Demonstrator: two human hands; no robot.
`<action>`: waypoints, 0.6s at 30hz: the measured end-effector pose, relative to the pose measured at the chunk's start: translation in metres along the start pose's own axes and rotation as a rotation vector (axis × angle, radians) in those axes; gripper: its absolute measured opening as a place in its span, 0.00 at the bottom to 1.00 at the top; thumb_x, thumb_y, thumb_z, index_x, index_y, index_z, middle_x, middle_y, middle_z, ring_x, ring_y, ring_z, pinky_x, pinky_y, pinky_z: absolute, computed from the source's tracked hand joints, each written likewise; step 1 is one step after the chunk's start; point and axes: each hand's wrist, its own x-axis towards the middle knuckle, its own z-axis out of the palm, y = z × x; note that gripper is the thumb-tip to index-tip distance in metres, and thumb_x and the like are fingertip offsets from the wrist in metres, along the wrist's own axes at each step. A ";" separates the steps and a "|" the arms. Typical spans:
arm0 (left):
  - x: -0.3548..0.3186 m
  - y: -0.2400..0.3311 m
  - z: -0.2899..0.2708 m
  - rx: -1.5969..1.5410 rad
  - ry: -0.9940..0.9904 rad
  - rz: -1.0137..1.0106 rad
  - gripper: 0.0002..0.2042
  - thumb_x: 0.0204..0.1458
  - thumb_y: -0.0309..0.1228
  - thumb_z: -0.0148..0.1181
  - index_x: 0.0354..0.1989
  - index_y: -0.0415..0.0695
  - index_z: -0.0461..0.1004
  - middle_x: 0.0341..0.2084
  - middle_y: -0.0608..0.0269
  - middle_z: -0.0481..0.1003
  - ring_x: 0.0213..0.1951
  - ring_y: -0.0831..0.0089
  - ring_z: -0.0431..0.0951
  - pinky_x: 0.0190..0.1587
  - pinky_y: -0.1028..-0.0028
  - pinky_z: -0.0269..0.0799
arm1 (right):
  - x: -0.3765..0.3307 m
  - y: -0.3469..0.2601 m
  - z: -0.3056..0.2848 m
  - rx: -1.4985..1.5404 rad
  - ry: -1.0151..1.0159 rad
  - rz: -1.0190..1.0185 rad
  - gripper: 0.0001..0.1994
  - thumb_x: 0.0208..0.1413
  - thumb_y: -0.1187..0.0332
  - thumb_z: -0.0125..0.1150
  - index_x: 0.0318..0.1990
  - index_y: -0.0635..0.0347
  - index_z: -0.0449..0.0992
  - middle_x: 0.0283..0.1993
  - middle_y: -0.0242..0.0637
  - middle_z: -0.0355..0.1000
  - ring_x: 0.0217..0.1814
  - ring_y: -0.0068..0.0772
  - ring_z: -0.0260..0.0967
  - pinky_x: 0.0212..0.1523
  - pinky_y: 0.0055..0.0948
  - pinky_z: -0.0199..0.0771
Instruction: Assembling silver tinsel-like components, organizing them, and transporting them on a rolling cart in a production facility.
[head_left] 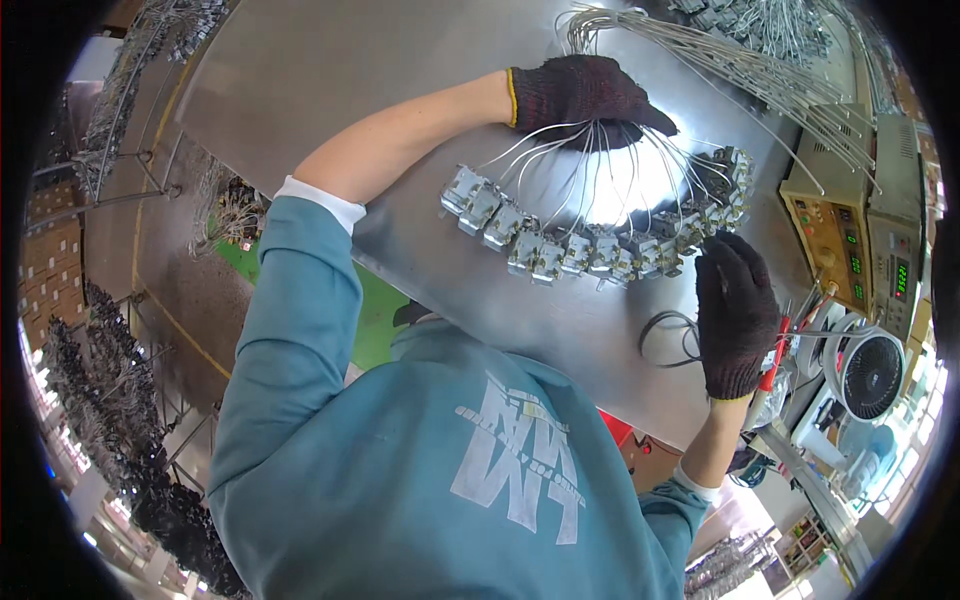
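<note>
My left hand (595,95), in a dark knitted glove with a yellow cuff edge, is closed around a bunch of white wires (590,150). Below it the wires fan out to a curved row of small boxy silvery parts (540,250) lying on the metal table. The wires' other ends (730,65) spread over the table at the upper right. My right hand (738,315), gloved likewise, is at the right end of the row with its fingers bent together close to the parts. Whatever it may hold is hidden. A thin dark cable loop (665,340) lies beside it.
Right of the table stand two bench instruments (830,230) with lit green displays. A red-handled tool (773,365) and a small fan (868,372) are near my right wrist. More wired parts (765,30) are piled at the far right. Hanging racks (120,420) stand at left.
</note>
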 end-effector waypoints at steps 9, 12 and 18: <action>0.004 0.003 0.001 -0.063 -0.078 -0.046 0.22 0.65 0.37 0.58 0.67 0.58 0.77 0.40 0.52 0.83 0.43 0.47 0.83 0.51 0.50 0.80 | 0.003 0.016 -0.006 0.225 -0.070 0.209 0.11 0.61 0.73 0.73 0.50 0.55 0.86 0.51 0.42 0.84 0.48 0.45 0.85 0.48 0.35 0.84; 0.000 -0.003 0.007 0.034 0.018 0.020 0.28 0.62 0.30 0.64 0.71 0.65 0.74 0.35 0.60 0.80 0.38 0.54 0.82 0.42 0.56 0.81 | 0.013 0.002 -0.012 -0.013 -0.071 0.008 0.10 0.61 0.72 0.72 0.50 0.55 0.86 0.51 0.42 0.84 0.47 0.46 0.85 0.47 0.36 0.84; 0.001 -0.002 0.004 0.010 0.001 -0.009 0.24 0.64 0.33 0.63 0.69 0.64 0.75 0.35 0.60 0.80 0.38 0.53 0.81 0.43 0.55 0.81 | 0.020 0.014 -0.016 0.047 -0.166 -0.015 0.10 0.61 0.69 0.72 0.49 0.52 0.86 0.51 0.41 0.84 0.45 0.47 0.85 0.46 0.38 0.83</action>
